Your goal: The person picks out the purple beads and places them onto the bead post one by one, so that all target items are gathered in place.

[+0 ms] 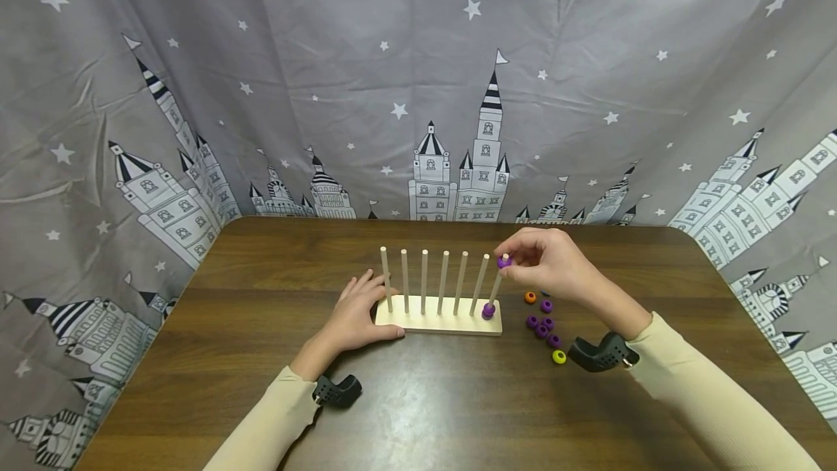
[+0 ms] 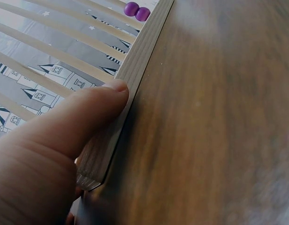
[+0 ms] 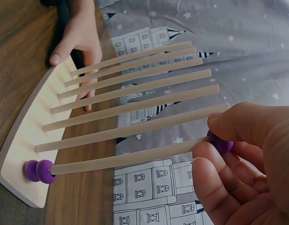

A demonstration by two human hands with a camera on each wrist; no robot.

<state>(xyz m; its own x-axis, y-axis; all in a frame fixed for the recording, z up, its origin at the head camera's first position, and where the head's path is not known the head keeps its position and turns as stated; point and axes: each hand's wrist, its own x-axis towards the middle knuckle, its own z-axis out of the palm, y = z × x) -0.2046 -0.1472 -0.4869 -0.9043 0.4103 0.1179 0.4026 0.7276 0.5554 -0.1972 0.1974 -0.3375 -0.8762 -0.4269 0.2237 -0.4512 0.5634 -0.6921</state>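
A pale wooden base with a row of several upright pegs stands on the table. My left hand holds its left end, thumb along the front edge and fingers at the back. At the top of the rightmost peg, my right hand pinches a purple bead between thumb and fingers. The peg's tip shows through this bead in the head view. Two purple beads sit stacked at the bottom of that same peg. In the right wrist view the fingers partly hide the pinched bead.
Right of the base lie several loose purple beads, an orange bead and a yellow bead. The brown wooden table ends at a grey curtain printed with castles and stars.
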